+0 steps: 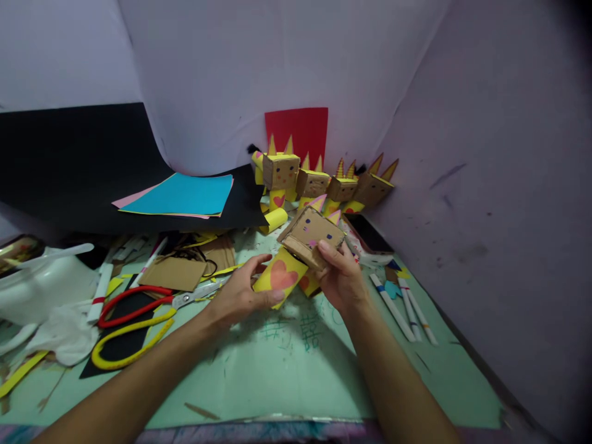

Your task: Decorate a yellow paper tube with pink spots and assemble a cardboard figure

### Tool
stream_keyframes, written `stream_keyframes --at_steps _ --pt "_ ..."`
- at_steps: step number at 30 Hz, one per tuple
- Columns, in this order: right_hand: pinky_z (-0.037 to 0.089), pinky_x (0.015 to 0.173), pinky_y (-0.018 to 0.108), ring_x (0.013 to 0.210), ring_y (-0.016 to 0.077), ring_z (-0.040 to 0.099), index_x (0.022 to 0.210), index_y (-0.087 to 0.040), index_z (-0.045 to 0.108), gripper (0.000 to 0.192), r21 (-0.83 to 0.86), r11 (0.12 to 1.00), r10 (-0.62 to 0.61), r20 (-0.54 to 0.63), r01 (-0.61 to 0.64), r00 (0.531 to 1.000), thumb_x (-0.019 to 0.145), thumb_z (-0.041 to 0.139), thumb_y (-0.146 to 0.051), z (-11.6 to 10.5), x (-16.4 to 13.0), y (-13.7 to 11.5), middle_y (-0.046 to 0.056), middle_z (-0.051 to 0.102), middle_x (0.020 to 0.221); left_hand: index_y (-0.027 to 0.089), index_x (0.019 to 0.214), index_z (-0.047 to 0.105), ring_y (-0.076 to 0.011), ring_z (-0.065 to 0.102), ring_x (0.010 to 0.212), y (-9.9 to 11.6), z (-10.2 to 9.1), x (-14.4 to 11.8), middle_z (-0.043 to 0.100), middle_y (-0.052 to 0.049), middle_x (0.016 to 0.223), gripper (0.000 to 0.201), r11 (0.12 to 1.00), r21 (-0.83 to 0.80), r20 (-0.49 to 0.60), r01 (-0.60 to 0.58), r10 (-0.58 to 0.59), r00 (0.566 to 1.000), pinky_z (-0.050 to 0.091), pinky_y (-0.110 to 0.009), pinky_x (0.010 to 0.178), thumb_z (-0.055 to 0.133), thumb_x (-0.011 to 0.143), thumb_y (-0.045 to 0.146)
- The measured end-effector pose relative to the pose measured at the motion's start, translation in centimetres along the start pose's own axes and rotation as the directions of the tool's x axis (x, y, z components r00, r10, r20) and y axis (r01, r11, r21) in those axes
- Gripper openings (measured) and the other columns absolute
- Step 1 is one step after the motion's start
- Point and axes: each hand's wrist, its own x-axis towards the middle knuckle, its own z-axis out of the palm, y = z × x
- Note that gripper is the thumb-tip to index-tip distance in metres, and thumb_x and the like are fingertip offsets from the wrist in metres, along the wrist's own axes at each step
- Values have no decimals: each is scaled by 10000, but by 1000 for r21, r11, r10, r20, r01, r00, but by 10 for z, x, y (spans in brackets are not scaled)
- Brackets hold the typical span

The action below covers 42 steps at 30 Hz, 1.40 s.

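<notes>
Cardboard cat figures: five. Four stand in a row at the table's far edge: first [280, 171], second [312, 182], third [341, 187], fourth [372, 187]. One held figure [303, 246] is above the table's middle, between two hands, left hand [240, 296] and right hand [343, 280].

Marker pens near the right edge: three, first [392, 308], second [409, 308], third [422, 317].

Scissors [139, 320]: one pair, toward the left edge.

Stack of coloured paper [182, 194]: one, far left corner. Red sheet [296, 126]: one, upright behind the row.
</notes>
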Motion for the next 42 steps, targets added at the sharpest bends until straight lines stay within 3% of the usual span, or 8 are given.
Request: stream_keyframes --at_steps 4,9,20,30,34,38,40,42 --pt "538 887 355 992 228 660 908 -246 581 370 3 1000 4 7 -4 1000 589 769 -243 1 -1 -1 8 714 978 156 1317 408 -240 615 789 0 7 -2 602 -140 1119 935 997 -6 71 77 -76 995 517 -292 513 828 515 391" --pt "517 879 338 964 217 660 1048 -263 556 517 -46 999 -2 125 8 992 593 795 -214 0 -5 3 -6 705 989 134 1118 531 -141 534 595 -9 18 -4 593 -38 838 702 979 -157 151 130 -106 983 465 -235 399 817 513 343" --pt "492 895 381 1015 259 628 1175 -272 521 647 -159 987 40 196 -9 980 593 802 -232 1 -8 1 20 681 1051 135 899 635 -108 489 559 -24 18 1 575 23 675 430 957 -260 224 128 -69 972 445 -223 453 798 506 196" --pt "421 1008 421 1225 257 515 1272 -277 502 698 -167 974 -97 306 154 947 650 770 -447 4 -9 3 42 599 1269 154 884 687 -170 572 696 2 28 -5 675 -12 756 414 961 -261 102 88 -63 993 449 -270 635 746 481 81" --pt "474 932 403 1152 237 575 1194 -290 569 611 -146 979 -119 146 141 982 680 692 -596 -5 -5 -12 53 612 1249 150 787 686 -173 579 693 5 27 -5 683 -10 729 348 989 -145 -38 37 -43 998 444 -274 653 778 453 118" --pt "519 829 359 953 198 650 1005 -243 652 433 -312 930 -242 -118 196 963 647 766 -459 -37 -1 -44 45 690 1048 152 805 668 -160 568 633 -5 20 1 680 -4 713 402 987 -153 -92 54 -69 993 432 -262 582 816 431 175" --pt "524 772 333 833 179 661 926 -213 662 390 -521 830 -333 -182 197 925 620 770 -429 -60 -2 -63 38 709 913 154 840 660 -166 579 640 -13 15 5 686 -8 735 438 986 -164 -126 31 -52 991 442 -267 578 831 439 190" --pt "515 674 295 717 156 646 846 -208 660 372 -783 620 -340 -222 41 914 657 672 -528 -84 -5 -77 20 699 787 147 877 654 -181 597 662 -19 12 9 696 -23 768 479 984 -177 -160 32 -61 985 456 -276 582 839 439 200"
